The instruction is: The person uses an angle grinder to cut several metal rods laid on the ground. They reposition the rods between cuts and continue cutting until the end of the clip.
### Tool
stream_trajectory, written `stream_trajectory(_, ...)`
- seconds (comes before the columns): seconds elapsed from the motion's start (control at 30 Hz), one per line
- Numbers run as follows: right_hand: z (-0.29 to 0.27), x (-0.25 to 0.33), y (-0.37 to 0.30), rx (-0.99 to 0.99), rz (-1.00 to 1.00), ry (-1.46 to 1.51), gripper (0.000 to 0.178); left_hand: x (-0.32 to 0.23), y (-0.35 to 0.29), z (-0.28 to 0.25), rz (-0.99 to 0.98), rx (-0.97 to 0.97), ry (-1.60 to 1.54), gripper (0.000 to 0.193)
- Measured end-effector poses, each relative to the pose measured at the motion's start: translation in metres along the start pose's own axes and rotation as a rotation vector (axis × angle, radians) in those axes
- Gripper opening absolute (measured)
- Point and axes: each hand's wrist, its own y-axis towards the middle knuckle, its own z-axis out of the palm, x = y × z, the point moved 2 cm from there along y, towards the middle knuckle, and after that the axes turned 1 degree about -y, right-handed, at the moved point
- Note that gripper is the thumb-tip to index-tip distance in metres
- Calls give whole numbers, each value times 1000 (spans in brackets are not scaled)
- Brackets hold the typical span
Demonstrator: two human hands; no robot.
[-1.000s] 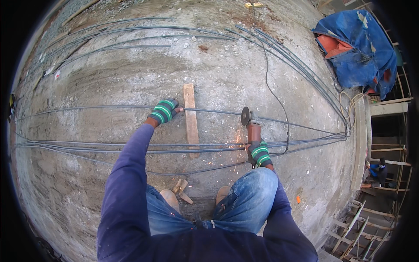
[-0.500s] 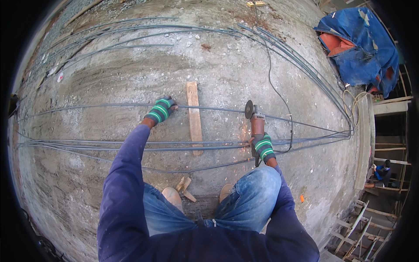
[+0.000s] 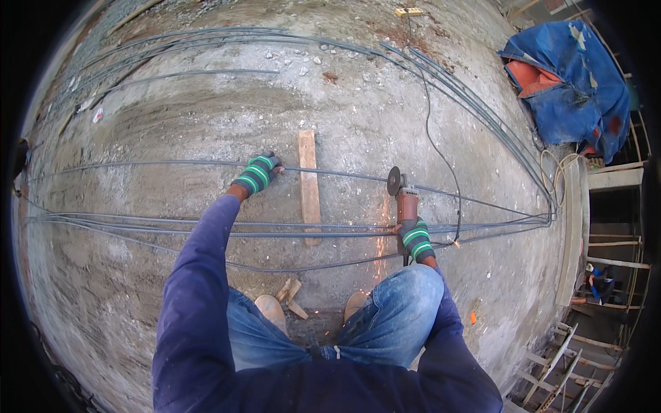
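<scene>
My right hand (image 3: 416,239), in a green-striped glove, is closed round the body of an angle grinder (image 3: 407,205). The grinder's disc (image 3: 394,181) meets a long steel rebar (image 3: 351,174), and orange sparks (image 3: 381,241) stream from it toward my feet. My left hand (image 3: 259,173), gloved alike, is wrapped over the same rebar left of a wooden plank (image 3: 309,186). That rebar lies across the upper part of the plank. Nearer to me, several more rebars (image 3: 268,235) cross the plank's lower end.
Small wood pieces (image 3: 292,297) lie by my left shoe. A dark cable (image 3: 428,117) runs from the grinder to a yellow power strip (image 3: 409,12). Bent rebars (image 3: 482,110) extend across the far side. A blue tarp (image 3: 575,89) covers something at the far right, beside a concrete ledge (image 3: 575,234).
The spark stream has grown longer and brighter, falling nearer my feet. Both hands keep their grips and nearly the same places. The whole view has shifted slightly.
</scene>
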Motion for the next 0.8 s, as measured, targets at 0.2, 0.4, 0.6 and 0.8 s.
stream_trajectory(0.2, -1, 9, -5, -49, 36, -6, 44, 1, 0, 1, 7, -11, -13, 19)
stream_trajectory(0.4, -3, -5, -7, 59, 121, 86, 42, 5, 1, 4, 29, -15, 10, 20)
stream_trajectory(0.6, 5, -14, 4, -22, -12, 16, 42, 4, 1, 3, 18, -17, 6, 22)
stream_trajectory(0.8, -3, 3, -7, -6, 29, 37, 41, 3, 2, 3, -1, -8, 37, 23)
